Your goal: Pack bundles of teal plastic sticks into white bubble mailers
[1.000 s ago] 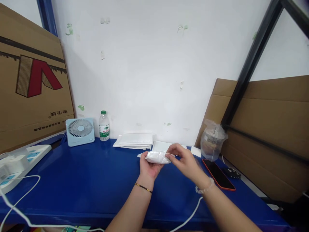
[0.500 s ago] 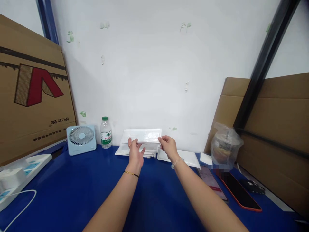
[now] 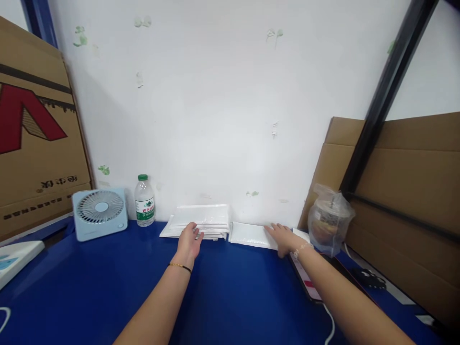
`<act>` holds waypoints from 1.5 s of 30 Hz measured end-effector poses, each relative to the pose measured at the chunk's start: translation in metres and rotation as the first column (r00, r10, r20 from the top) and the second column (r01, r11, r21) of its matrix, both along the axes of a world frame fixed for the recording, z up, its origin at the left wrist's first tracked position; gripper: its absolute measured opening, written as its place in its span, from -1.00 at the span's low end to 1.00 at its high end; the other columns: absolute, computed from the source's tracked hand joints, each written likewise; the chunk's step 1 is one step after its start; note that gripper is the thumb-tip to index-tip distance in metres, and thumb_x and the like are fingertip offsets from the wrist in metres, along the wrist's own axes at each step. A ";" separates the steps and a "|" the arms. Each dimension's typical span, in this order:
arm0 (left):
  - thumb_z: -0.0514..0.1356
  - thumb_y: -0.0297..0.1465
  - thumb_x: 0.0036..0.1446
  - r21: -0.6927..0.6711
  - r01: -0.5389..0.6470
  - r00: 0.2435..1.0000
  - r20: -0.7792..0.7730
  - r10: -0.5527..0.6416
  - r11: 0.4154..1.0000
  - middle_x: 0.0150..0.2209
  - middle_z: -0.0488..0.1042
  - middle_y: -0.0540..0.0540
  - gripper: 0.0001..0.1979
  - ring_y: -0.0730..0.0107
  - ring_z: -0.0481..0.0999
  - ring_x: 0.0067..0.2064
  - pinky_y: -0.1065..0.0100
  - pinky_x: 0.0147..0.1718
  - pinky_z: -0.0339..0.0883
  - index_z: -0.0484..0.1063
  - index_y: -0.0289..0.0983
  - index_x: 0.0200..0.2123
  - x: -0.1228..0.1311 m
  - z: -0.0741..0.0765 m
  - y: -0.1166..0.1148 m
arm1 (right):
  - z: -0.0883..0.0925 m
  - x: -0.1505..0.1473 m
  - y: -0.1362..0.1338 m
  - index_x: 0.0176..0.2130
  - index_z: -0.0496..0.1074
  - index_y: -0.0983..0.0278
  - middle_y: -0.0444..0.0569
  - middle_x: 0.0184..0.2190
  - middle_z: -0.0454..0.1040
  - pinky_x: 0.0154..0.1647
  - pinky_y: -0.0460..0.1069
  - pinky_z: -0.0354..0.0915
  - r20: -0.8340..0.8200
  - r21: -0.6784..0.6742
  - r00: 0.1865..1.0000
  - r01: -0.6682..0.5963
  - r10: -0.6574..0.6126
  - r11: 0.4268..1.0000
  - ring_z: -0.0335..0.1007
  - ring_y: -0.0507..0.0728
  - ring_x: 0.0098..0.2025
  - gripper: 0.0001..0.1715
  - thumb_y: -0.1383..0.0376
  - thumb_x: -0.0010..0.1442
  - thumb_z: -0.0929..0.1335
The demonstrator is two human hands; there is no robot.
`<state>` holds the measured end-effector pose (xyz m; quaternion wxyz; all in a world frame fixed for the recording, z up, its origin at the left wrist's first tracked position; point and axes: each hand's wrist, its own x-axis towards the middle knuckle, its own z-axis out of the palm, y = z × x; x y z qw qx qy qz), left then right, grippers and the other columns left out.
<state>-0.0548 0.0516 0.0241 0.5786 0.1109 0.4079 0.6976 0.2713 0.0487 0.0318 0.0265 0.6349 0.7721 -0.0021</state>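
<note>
My left hand (image 3: 189, 245) is at the front edge of a stack of flat white padded mailers (image 3: 204, 216), its fingertips against the stack and the thumb apart from the fingers. The mailers lie loosely squared against the wall. To the right, my right hand (image 3: 283, 238) rests with spread fingers over the right end of another flat white padded mailer (image 3: 251, 235). That mailer lies on the blue table (image 3: 230, 292) beside the stack. Neither hand is closed around anything I can see.
A light blue fan (image 3: 101, 213) and a water bottle (image 3: 145, 201) stand at the left. Right of my right hand are a bagged cup (image 3: 328, 223) and a phone (image 3: 306, 280) with a white cable (image 3: 329, 321). Cardboard (image 3: 409, 182) flanks the table.
The mailer both hands held up now lies on the stack. My right hand has let go and moved right to the other mailer; my left hand has lowered. The view has shifted slightly right.
</note>
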 end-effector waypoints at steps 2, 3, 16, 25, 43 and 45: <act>0.12 -0.53 0.04 0.009 0.011 1.000 -0.004 -0.011 1.000 -0.34 0.24 -0.02 -0.91 0.50 0.38 -0.32 0.37 -0.25 0.43 0.26 -0.25 -0.42 0.002 0.000 -0.001 | -0.004 0.015 -0.011 0.19 0.18 0.32 0.26 0.10 0.30 0.03 0.14 0.16 0.077 0.038 0.997 -0.020 0.017 0.999 0.26 0.38 0.07 -0.04 0.50 -0.22 0.42; 0.11 -0.54 0.04 0.023 0.015 1.000 -0.009 -0.014 1.000 -0.35 0.24 -0.02 -0.91 0.51 0.39 -0.32 0.39 -0.24 0.42 0.25 -0.26 -0.43 0.002 0.000 0.000 | -0.003 0.018 -0.015 0.15 0.23 0.31 0.22 0.04 0.37 -0.02 0.10 0.20 0.083 0.060 0.996 -0.033 0.028 0.998 0.33 0.33 0.01 -0.19 0.49 -0.12 0.37; 0.33 -0.23 -0.20 0.473 0.230 0.376 -0.849 0.370 0.851 0.15 0.11 -0.20 -0.26 0.11 0.14 0.18 0.07 0.17 0.02 0.15 -0.21 0.08 0.056 0.021 -0.070 | 0.129 0.001 -0.090 -0.15 0.49 0.21 -0.01 -0.20 0.55 -0.18 -0.01 0.29 -0.318 0.476 0.901 -0.116 0.294 0.872 0.44 0.19 -0.18 -0.69 0.32 0.12 0.26; 0.23 -0.37 -0.08 0.321 0.480 -0.350 -0.783 0.514 0.816 0.04 0.26 -0.19 -0.15 0.11 0.22 0.11 0.06 0.10 -0.02 -0.09 -0.11 0.26 0.099 0.037 -0.127 | 0.138 -0.014 -0.136 -0.26 0.51 0.30 -0.05 -0.38 0.53 -0.37 -0.07 0.27 -0.831 0.270 0.502 -0.013 0.240 0.963 0.39 0.11 -0.37 -0.69 0.16 0.02 0.39; 0.22 -0.48 -0.02 -0.098 0.611 -0.791 -0.125 0.599 0.786 -0.24 0.49 -0.17 -0.75 0.17 0.33 -0.10 0.12 -0.01 -0.12 0.48 -0.26 -0.20 0.104 0.165 -0.153 | -0.035 -0.104 -0.105 -0.30 0.32 0.25 -0.08 -0.49 0.51 -0.43 -0.04 0.37 -0.331 -0.531 -0.891 -0.097 -0.311 0.842 0.49 0.09 -0.43 -0.73 0.13 0.23 0.20; 0.23 -0.47 -0.04 -0.119 0.597 -0.802 -0.101 0.588 0.793 -0.20 0.48 -0.18 -0.72 0.17 0.33 -0.09 0.10 0.02 -0.15 0.48 -0.26 -0.18 0.103 0.170 -0.157 | -0.038 -0.106 -0.104 -0.31 0.31 0.26 -0.06 -0.50 0.50 -0.43 -0.03 0.39 -0.342 -0.549 -0.888 -0.077 -0.307 0.832 0.49 0.10 -0.43 -0.75 0.15 0.24 0.20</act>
